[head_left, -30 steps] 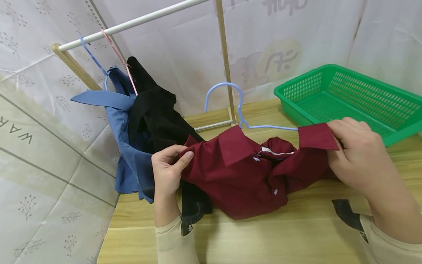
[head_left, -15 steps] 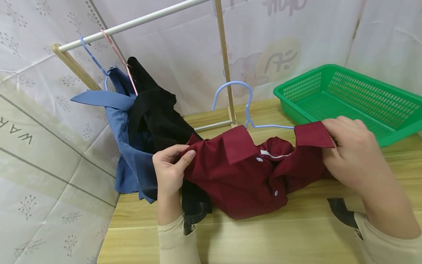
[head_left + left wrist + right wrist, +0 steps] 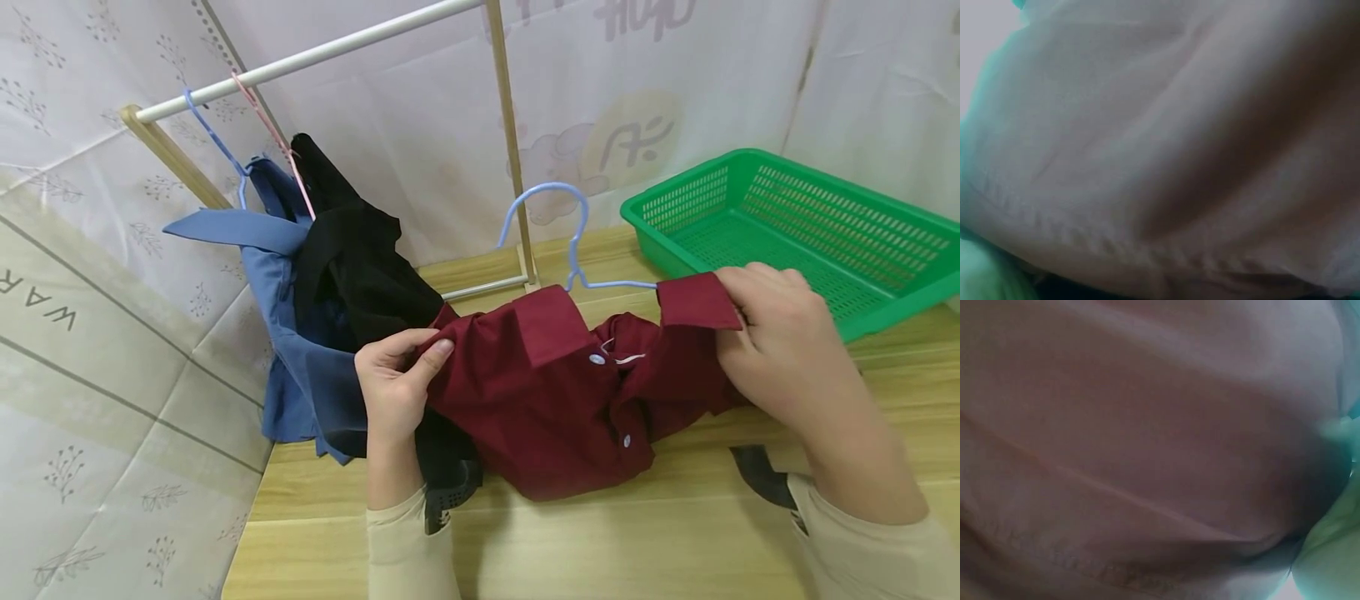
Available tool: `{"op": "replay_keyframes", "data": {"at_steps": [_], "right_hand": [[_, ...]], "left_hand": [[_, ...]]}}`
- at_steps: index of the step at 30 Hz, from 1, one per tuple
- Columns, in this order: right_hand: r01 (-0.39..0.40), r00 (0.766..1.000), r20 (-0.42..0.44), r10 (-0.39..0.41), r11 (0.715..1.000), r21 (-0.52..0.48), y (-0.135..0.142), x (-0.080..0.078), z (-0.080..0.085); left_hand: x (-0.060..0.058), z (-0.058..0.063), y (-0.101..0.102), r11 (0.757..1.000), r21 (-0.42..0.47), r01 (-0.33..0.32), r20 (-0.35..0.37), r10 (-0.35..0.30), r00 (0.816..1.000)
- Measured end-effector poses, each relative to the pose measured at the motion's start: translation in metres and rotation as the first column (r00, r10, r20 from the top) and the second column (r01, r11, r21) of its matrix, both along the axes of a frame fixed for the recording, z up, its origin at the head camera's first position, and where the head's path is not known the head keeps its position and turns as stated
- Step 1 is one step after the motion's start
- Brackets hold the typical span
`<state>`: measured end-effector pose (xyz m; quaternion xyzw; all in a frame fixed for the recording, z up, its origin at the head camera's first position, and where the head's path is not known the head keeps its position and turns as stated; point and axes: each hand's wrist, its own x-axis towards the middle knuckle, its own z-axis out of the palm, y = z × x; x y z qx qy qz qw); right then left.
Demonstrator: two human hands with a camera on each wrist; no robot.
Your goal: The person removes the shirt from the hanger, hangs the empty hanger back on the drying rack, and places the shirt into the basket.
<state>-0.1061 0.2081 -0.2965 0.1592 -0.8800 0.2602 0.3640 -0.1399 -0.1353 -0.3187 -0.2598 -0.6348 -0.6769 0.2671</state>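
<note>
A dark red collared shirt [image 3: 555,400] with pale buttons is stretched between both hands in the head view. My left hand [image 3: 397,383] pinches its left shoulder between thumb and fingers. On the other side my right hand [image 3: 780,342] grips the shirt beside the raised collar flap, its fingertips hidden behind the cloth. Out of the neck opening rises the hook of a light blue hanger [image 3: 577,242], one arm of it running to the right collar; the rest is inside the shirt. Close-up fabric [image 3: 1116,137] fills the left wrist view, and cloth [image 3: 1116,444] covers most of the right wrist view.
A clothes rack with a white rail [image 3: 315,57] stands at the back left. From it hang a blue garment [image 3: 273,292] and a black garment [image 3: 352,258], just beside my left hand. A green plastic basket [image 3: 847,312] sits behind my right hand on the wooden table [image 3: 600,542].
The hanger hook has shifted to the right and its visible arm has shortened at the collar. My right hand has moved left with the collar; my left hand has moved slightly right.
</note>
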Motion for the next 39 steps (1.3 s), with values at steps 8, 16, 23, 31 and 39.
{"op": "replay_keyframes", "data": {"at_steps": [8, 16, 23, 31, 39], "right_hand": [[-0.041, 0.999, 0.003, 0.041, 0.999, -0.02, 0.0, -0.017, -0.008], [-0.063, 0.998, -0.032, 0.062, 0.997, -0.044, 0.0, -0.034, -0.009], [-0.092, 0.993, -0.072, 0.088, 0.995, -0.042, -0.001, -0.049, 0.008], [-0.109, 0.988, -0.111, 0.105, 0.993, -0.037, -0.006, -0.057, 0.02], [-0.094, 0.994, -0.058, 0.09, 0.993, -0.069, -0.01, -0.056, 0.018]], "left_hand": [[-0.009, -0.002, 0.001, 0.998, -0.048, -0.045, -0.003, 0.044, 0.999], [-0.024, -0.004, 0.005, 0.997, -0.051, -0.065, -0.019, 0.064, 0.998], [-0.037, 0.002, 0.009, 0.993, -0.053, -0.101, -0.059, 0.098, 0.993], [-0.041, 0.005, 0.009, 0.993, -0.025, -0.117, -0.087, 0.114, 0.99], [-0.038, 0.006, 0.014, 0.982, -0.061, -0.177, -0.087, 0.171, 0.981]]}}
